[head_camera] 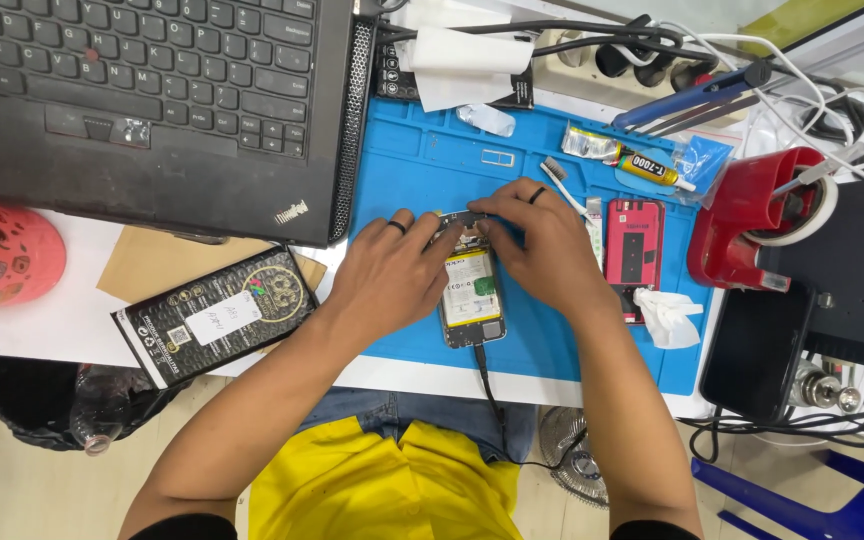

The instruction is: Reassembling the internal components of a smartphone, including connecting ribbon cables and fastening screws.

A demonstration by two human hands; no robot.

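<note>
Metal caught the light at the top edge of the opened phone, where both hands met. The left hand pinched that edge from 9 o'clock, its grip narrow, thumb and forefinger closed on the phone's upper left corner. The right hand came in from 3 o'clock, fingertips pressed narrow on a small dark part at the phone's top; whether that part was loose or seated could not be told. The phone lay face down near the middle of the blue mat on the desk, back cover off and battery exposed, a cable plugged in at 6 o'clock. Judging by that, opening was done and work inside was under way; closing up remained.

Counted: one opened phone, one red phone just beside the right hand at 3 o'clock, one toothbrush at 1 o'clock, one glue tube beyond it, one wipe at 4 o'clock, one red tape holder farther out, one laptop at 10 o'clock, one black packet at 8 o'clock. Each hand wore one dark ring.
</note>
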